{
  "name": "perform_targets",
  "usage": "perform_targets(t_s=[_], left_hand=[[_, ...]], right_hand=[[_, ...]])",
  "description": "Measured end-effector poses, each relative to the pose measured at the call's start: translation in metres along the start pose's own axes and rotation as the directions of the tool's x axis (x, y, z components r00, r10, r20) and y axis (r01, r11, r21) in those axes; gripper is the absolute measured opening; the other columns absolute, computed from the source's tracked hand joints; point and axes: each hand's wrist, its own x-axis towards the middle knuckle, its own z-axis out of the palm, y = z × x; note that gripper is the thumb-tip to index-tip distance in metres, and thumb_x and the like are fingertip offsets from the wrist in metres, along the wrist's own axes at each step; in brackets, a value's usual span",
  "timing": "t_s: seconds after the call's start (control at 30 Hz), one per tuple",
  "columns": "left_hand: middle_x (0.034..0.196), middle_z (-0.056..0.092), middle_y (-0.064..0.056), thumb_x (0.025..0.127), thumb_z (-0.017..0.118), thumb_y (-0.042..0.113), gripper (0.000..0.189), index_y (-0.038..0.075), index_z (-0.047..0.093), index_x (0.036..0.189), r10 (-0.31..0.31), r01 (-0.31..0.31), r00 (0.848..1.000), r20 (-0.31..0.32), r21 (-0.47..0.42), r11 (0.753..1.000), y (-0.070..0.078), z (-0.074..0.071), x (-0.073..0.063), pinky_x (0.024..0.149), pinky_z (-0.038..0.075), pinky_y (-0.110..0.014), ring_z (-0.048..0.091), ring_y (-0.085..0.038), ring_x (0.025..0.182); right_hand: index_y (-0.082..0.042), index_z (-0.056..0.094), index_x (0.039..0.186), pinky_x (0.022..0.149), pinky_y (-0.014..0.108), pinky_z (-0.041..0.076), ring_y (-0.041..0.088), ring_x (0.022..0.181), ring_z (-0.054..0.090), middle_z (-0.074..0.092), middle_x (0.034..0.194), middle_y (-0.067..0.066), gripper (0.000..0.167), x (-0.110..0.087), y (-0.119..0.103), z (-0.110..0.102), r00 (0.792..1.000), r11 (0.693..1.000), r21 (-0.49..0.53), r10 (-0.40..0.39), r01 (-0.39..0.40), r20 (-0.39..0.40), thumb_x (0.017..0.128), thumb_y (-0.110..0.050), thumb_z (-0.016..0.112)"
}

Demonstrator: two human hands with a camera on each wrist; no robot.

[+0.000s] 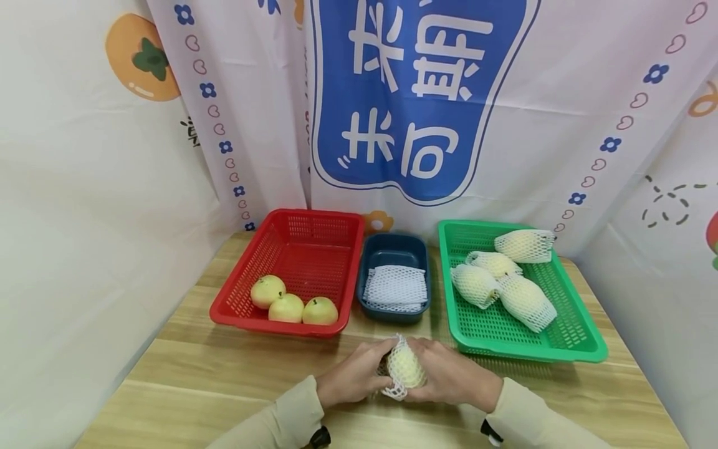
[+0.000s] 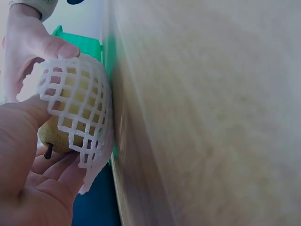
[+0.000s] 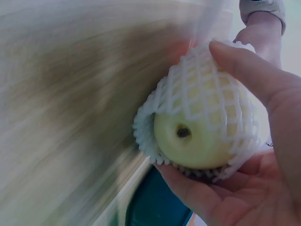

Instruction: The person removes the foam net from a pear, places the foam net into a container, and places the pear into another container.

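A pale yellow pear [image 1: 407, 368] in a white foam net sleeve [image 2: 77, 89] is held between both hands above the front of the table. My left hand [image 1: 354, 375] grips it from the left, thumb and fingers curled round the stem end, where a short stem pokes out in the left wrist view. From the right, my right hand [image 1: 451, 373] holds the sleeved fruit, its thumb across the net and its fingers beneath. In the right wrist view, the pear's round end [image 3: 202, 146] with a dark spot shows bare at the sleeve's opening.
Three bare pears [image 1: 287, 307] lie in a red basket [image 1: 331, 224] at the left. A dark blue bin [image 1: 392, 243] in the middle holds flat foam nets [image 1: 395, 287]. Several net-wrapped pears [image 1: 527, 301] lie in a green basket [image 1: 583, 343] at the right.
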Motion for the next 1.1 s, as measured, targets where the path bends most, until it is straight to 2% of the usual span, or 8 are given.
perform_targets(t_s=[0.13, 0.27, 0.37, 0.43, 0.6, 0.7, 0.93, 1.1], left_hand=[[0.152, 0.060, -0.013, 0.092, 0.079, 0.006, 0.072, 0.002, 0.046, 0.156, -0.020, 0.020, 1.000, 0.003, -0.026, 0.999, -0.002, -0.001, -0.005, 0.111, 0.053, -0.028, 0.062, -0.008, 0.129], [0.147, 0.064, -0.012, 0.093, 0.078, 0.008, 0.069, 0.003, 0.048, 0.155, -0.045, 0.045, 0.999, 0.010, -0.022, 0.999, -0.004, -0.005, -0.010, 0.104, 0.056, -0.025, 0.064, 0.000, 0.109], [0.143, 0.067, -0.011, 0.092, 0.081, 0.013, 0.069, 0.003, 0.049, 0.153, -0.051, 0.051, 0.999, 0.010, 0.004, 0.999, -0.005, -0.007, -0.011, 0.102, 0.057, -0.025, 0.066, -0.001, 0.111], [0.145, 0.066, -0.012, 0.091, 0.082, 0.018, 0.071, 0.003, 0.049, 0.152, -0.044, 0.043, 0.999, 0.008, 0.029, 0.999, -0.005, -0.007, -0.009, 0.106, 0.056, -0.028, 0.065, -0.006, 0.121], [0.152, 0.060, -0.012, 0.088, 0.083, 0.023, 0.077, 0.003, 0.048, 0.154, -0.010, 0.008, 1.000, 0.027, 0.051, 0.999, -0.002, -0.006, -0.002, 0.112, 0.053, -0.031, 0.061, -0.015, 0.134], [0.151, 0.061, -0.011, 0.088, 0.084, 0.020, 0.074, 0.004, 0.050, 0.152, -0.003, 0.001, 0.999, 0.035, 0.050, 0.999, -0.001, -0.006, -0.001, 0.110, 0.054, -0.030, 0.062, -0.014, 0.133], [0.134, 0.070, -0.004, 0.087, 0.084, 0.019, 0.062, 0.008, 0.057, 0.141, 0.013, -0.013, 1.000, 0.027, 0.010, 1.000, -0.001, -0.007, -0.004, 0.092, 0.056, -0.017, 0.064, 0.000, 0.110], [0.121, 0.072, -0.001, 0.083, 0.085, 0.019, 0.059, 0.008, 0.060, 0.135, 0.006, -0.006, 1.000, -0.008, -0.015, 1.000, -0.004, -0.008, -0.007, 0.086, 0.055, -0.015, 0.063, 0.002, 0.098]], right_hand=[[-0.005, 0.059, 0.138, 0.073, 0.019, 0.056, 0.004, 0.094, 0.065, 0.072, 0.115, 0.003, 0.078, -0.002, 0.003, -0.001, 1.000, 1.000, 0.002, 0.014, -0.014, 0.023, 0.081, -0.049, 0.089], [-0.008, 0.064, 0.129, 0.073, 0.020, 0.055, 0.003, 0.092, 0.065, 0.074, 0.112, 0.001, 0.067, -0.004, 0.006, -0.002, 0.999, 0.999, 0.034, 0.031, -0.032, 0.038, 0.082, -0.048, 0.089], [-0.009, 0.066, 0.124, 0.073, 0.020, 0.056, 0.001, 0.091, 0.065, 0.075, 0.109, 0.001, 0.060, -0.004, 0.007, -0.003, 0.999, 0.999, 0.045, 0.022, -0.023, 0.025, 0.082, -0.046, 0.089], [-0.010, 0.067, 0.122, 0.072, 0.018, 0.055, 0.000, 0.089, 0.065, 0.075, 0.107, -0.001, 0.058, -0.004, 0.008, -0.003, 1.000, 0.999, 0.046, 0.009, -0.010, 0.012, 0.082, -0.046, 0.089], [-0.013, 0.066, 0.129, 0.068, 0.015, 0.052, -0.005, 0.085, 0.062, 0.074, 0.104, -0.006, 0.058, -0.001, 0.006, -0.004, 1.000, 0.998, 0.052, -0.021, 0.021, 0.007, 0.085, -0.046, 0.086], [-0.013, 0.066, 0.133, 0.069, 0.015, 0.052, -0.006, 0.087, 0.062, 0.075, 0.106, -0.007, 0.062, 0.000, 0.005, -0.005, 0.999, 0.998, 0.053, -0.033, 0.032, 0.017, 0.086, -0.049, 0.085], [-0.015, 0.068, 0.132, 0.077, 0.020, 0.058, -0.002, 0.095, 0.069, 0.078, 0.112, -0.005, 0.063, -0.004, 0.005, -0.009, 0.999, 0.999, 0.016, -0.042, 0.041, 0.025, 0.081, -0.047, 0.089], [-0.019, 0.075, 0.116, 0.076, 0.020, 0.059, -0.002, 0.092, 0.070, 0.080, 0.105, -0.008, 0.039, -0.005, 0.008, -0.011, 0.997, 0.998, 0.001, -0.070, 0.070, 0.019, 0.086, -0.039, 0.086]])
